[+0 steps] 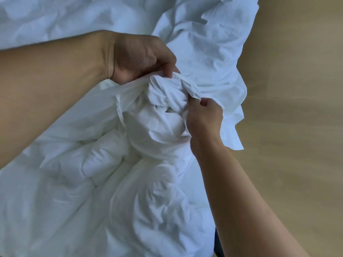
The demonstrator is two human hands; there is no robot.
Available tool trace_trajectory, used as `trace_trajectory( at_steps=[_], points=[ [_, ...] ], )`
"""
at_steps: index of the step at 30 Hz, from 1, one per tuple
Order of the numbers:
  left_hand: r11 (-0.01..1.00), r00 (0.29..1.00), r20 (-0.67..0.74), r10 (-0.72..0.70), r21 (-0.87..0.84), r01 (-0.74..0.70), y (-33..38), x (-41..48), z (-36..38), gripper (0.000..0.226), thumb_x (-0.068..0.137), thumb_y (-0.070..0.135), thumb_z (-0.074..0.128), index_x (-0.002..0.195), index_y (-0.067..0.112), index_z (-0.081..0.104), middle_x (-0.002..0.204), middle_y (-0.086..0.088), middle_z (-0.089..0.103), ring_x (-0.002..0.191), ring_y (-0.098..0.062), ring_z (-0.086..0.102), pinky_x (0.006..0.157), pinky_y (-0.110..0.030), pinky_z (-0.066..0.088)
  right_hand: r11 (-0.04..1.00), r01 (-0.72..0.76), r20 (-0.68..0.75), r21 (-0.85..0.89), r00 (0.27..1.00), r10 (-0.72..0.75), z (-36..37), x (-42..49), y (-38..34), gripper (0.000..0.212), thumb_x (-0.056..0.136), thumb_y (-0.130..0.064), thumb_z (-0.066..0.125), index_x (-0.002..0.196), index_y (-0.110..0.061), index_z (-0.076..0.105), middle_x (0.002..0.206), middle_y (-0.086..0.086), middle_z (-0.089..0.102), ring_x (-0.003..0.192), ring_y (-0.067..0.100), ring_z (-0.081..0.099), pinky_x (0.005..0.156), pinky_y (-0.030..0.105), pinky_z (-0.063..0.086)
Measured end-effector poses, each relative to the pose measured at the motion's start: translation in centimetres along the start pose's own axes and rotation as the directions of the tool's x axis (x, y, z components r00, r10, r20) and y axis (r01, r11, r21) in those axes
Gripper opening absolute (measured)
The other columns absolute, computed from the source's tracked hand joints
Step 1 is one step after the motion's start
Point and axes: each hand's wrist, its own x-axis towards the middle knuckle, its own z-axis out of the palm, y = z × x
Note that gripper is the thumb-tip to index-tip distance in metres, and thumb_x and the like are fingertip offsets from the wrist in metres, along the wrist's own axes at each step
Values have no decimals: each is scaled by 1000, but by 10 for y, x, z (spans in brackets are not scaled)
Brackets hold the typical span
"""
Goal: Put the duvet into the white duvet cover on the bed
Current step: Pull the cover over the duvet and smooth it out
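Observation:
A puffy white duvet [104,160] lies bunched across the lower left and middle of the view. The thin, crinkled white duvet cover [207,58] spreads above and to the right of it, its loose edge hanging over the side. My left hand [137,56] grips a gathered wad of white fabric from above. My right hand [202,115] pinches a fold of the cover's edge just right of that wad. Both hands meet at the same bunched knot of cloth [167,93]. Where duvet ends and cover begins inside the knot is hard to tell.
A light wooden floor [297,127] runs down the right side, beside the bed's edge. More white bedding [55,17] fills the upper left. A dark sliver shows at the bottom edge near my right forearm [217,243].

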Motion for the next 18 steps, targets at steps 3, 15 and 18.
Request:
trace_trajectory(
  at_steps=[3, 15, 18],
  points=[
    [989, 997, 42, 57, 135, -62, -6, 3, -2, 46, 64, 5, 68, 109, 0, 73, 107, -26, 72, 87, -35, 72, 70, -42, 63, 876, -219, 114, 430, 975, 189, 3, -7, -2, 21, 92, -9, 59, 71, -12, 60, 76, 7, 58, 73, 20, 52, 69, 35, 49],
    [817, 887, -283, 365, 554, -159, -3, 18, -8, 28, 90, 39, 70, 95, 12, 75, 90, -4, 77, 79, -19, 73, 78, -35, 58, 935, -146, 603, 323, 794, -84, -10, 4, 10, 29, 81, -20, 79, 105, -5, 73, 104, 17, 73, 96, 32, 69, 86, 45, 52],
    [880, 928, -242, 282, 451, -150, 1, 15, -16, 34, 87, 40, 69, 94, 8, 75, 90, -8, 77, 78, -20, 72, 64, -28, 59, 947, -23, 540, 320, 826, -163, -8, 5, 12, 17, 89, -11, 73, 105, -6, 72, 99, 11, 73, 92, 29, 68, 82, 43, 52]
  ],
)
